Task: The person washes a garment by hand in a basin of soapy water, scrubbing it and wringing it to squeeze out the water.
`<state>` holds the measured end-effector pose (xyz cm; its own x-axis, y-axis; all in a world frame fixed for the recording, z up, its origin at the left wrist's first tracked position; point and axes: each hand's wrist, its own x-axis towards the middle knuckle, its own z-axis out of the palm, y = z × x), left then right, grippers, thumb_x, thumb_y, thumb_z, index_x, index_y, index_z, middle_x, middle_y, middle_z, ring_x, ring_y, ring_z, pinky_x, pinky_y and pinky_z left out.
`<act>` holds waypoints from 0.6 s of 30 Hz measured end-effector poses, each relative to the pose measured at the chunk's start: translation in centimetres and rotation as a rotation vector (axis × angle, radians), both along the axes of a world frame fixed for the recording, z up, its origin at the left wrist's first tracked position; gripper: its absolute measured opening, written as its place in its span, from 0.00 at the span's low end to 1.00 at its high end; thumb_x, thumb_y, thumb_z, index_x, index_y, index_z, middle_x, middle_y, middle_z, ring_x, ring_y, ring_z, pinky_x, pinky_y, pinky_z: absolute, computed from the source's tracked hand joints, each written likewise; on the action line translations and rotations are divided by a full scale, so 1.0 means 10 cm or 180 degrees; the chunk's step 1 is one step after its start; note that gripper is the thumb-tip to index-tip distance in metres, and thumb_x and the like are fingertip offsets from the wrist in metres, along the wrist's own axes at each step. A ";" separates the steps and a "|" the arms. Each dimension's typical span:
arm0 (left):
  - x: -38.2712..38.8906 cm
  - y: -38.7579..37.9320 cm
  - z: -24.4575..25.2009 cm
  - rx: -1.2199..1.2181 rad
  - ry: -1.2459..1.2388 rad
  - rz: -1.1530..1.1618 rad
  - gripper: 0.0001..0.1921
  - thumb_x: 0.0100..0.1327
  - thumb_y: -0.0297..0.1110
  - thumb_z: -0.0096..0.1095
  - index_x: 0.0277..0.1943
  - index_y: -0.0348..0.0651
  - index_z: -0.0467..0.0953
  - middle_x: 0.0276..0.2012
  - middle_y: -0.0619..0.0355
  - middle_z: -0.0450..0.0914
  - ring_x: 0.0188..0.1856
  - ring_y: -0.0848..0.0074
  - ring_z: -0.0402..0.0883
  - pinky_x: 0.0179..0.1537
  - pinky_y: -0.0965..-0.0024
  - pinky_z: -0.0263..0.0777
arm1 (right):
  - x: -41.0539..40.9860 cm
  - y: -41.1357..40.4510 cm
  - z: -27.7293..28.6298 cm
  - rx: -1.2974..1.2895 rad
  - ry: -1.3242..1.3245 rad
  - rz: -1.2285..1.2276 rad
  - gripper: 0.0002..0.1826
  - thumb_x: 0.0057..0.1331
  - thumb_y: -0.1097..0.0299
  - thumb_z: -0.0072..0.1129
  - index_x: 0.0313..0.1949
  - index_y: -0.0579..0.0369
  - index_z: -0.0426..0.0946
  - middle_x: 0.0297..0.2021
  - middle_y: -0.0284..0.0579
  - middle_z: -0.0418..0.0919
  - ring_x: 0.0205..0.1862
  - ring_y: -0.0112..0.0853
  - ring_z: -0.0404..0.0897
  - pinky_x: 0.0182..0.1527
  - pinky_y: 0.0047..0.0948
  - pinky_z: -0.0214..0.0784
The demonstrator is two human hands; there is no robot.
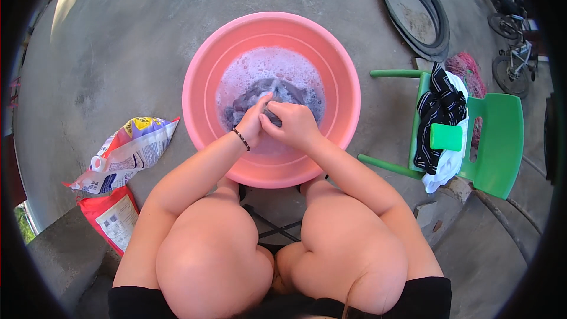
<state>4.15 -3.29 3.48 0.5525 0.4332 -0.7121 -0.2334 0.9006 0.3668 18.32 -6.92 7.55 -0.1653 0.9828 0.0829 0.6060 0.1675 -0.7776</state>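
Observation:
A round pink plastic basin (271, 179) stands on the floor before my knees, holding sudsy water (266, 60) and a dark grey wet cloth (288, 88). Over the cloth my two hands meet near the basin's middle. My left hand (254, 117), with a dark beaded bracelet at the wrist, has its thumb raised and grips part of the cloth. My right hand (290, 122) is closed on a bunched fold of the same cloth, against the left palm. The rest of the cloth lies partly in the foam; the undersides of both hands are hidden.
At left lie a detergent refill pouch (137, 155) with a white spout and a red bag (110, 217). On the right, a green plastic chair (498, 141) holds black striped cloth (436, 110), white cloth (445, 177) and a green block (446, 137). Tires (443, 35) and bicycles (514, 66) are farther off.

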 end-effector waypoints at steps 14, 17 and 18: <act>-0.27 0.25 1.82 0.2464 0.0876 -0.1709 0.19 0.58 0.28 0.59 0.53 0.35 0.75 0.45 0.55 0.81 0.45 0.76 0.79 0.48 0.72 0.74 | 0.69 0.14 1.02 -0.1478 0.0624 0.0407 0.21 0.65 0.55 0.57 0.46 0.61 0.79 0.38 0.44 0.82 0.42 0.29 0.78 0.48 0.29 0.68; -0.36 0.27 2.27 0.2981 0.1337 -0.1518 0.17 0.60 0.28 0.58 0.52 0.34 0.75 0.44 0.54 0.81 0.44 0.75 0.79 0.46 0.71 0.75 | 0.66 0.12 1.63 -0.1573 0.0454 0.0259 0.20 0.59 0.63 0.61 0.48 0.61 0.78 0.40 0.43 0.82 0.43 0.29 0.79 0.49 0.31 0.69; -0.30 0.24 2.58 0.2940 0.1446 -0.1470 0.17 0.60 0.28 0.58 0.52 0.34 0.74 0.44 0.54 0.80 0.44 0.73 0.80 0.45 0.71 0.75 | 0.68 0.08 1.89 -0.1555 0.0534 0.0070 0.20 0.59 0.64 0.61 0.49 0.61 0.78 0.41 0.44 0.82 0.43 0.29 0.79 0.49 0.31 0.70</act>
<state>1.14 -0.88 29.27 0.5676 0.7193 -0.4005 0.3767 0.2056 0.9032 25.13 -6.11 26.48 -0.2102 0.9099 -0.3577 0.4667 -0.2282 -0.8545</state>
